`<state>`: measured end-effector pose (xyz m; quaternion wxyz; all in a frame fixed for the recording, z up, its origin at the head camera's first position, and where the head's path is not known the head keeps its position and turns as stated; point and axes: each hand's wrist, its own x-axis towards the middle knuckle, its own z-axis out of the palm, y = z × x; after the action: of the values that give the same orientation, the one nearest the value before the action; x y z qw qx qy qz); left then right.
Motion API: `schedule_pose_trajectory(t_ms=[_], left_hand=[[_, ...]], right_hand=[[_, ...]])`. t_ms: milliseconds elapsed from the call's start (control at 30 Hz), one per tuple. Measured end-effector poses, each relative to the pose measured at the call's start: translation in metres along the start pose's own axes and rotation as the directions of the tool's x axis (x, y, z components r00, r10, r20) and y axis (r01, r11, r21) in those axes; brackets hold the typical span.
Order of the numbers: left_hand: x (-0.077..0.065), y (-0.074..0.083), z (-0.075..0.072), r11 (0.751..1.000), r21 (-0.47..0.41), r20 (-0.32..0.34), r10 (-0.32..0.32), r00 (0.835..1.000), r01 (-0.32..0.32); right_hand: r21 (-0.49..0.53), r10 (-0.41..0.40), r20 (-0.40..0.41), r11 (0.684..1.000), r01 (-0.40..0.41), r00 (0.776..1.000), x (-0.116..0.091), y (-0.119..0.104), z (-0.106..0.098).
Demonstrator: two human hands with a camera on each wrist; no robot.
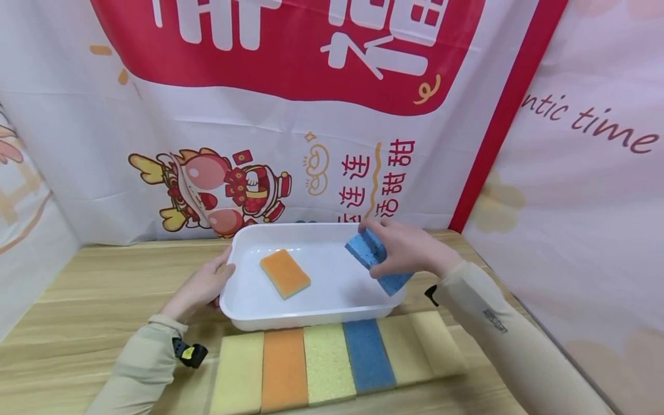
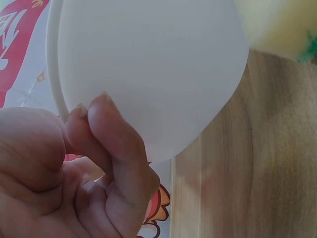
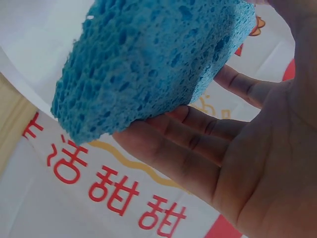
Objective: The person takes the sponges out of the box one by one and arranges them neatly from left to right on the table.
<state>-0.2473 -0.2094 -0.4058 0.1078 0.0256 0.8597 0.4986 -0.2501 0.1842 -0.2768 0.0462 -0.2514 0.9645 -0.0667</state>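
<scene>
In the head view my right hand (image 1: 407, 246) grips a blue sponge (image 1: 365, 248) over the right end of a white tray (image 1: 311, 317). The right wrist view shows its porous side, with fingers (image 3: 163, 148) along one edge. At the tray's left end my left hand (image 1: 199, 285) holds the rim between thumb and curled fingers. The left wrist view has those fingers (image 2: 119, 129) against the tray's outer wall (image 2: 148, 74). An orange sponge (image 1: 285, 273) with a pale underside lies tilted inside the tray, left of its middle.
In front of the tray runs a row of sponges: pale yellow (image 1: 238, 369), orange (image 1: 283, 369), speckled yellow (image 1: 329, 363), blue (image 1: 369, 354) and tan (image 1: 404, 349). Printed cloth (image 1: 233, 127) hangs behind the wooden table (image 1: 129, 288); another cloth wall (image 1: 570, 202) stands at right.
</scene>
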Motion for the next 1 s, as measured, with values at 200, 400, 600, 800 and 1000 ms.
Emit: schedule_pose_trajectory(t_ms=[200,400,600,800,1000], left_hand=[[-0.001,0.001,0.000,1.000,0.006,-0.002,0.000,1.000,0.000],[-0.002,0.002,0.000,1.000,0.007,0.002,0.002,1.000,-0.002],[-0.002,0.003,0.001,1.000,0.001,0.003,0.008,1.000,-0.008],[-0.003,0.004,0.001,1.000,0.007,0.000,0.019,1.000,-0.019],[-0.003,0.004,0.000,1.000,0.022,-0.003,0.021,1.000,-0.021]], right_hand=[[-0.022,-0.010,-0.022,1.000,0.009,1.000,-0.013,-0.004,-0.003],[-0.058,0.008,-0.017,0.998,-0.009,1.000,-0.026,-0.006,-0.004],[-0.067,0.035,-0.028,0.997,-0.037,0.999,-0.041,0.003,0.000],[-0.040,0.067,-0.032,0.997,-0.068,0.997,-0.057,0.011,0.004],[-0.042,0.066,-0.031,0.997,-0.068,0.997,-0.068,0.016,0.008]])
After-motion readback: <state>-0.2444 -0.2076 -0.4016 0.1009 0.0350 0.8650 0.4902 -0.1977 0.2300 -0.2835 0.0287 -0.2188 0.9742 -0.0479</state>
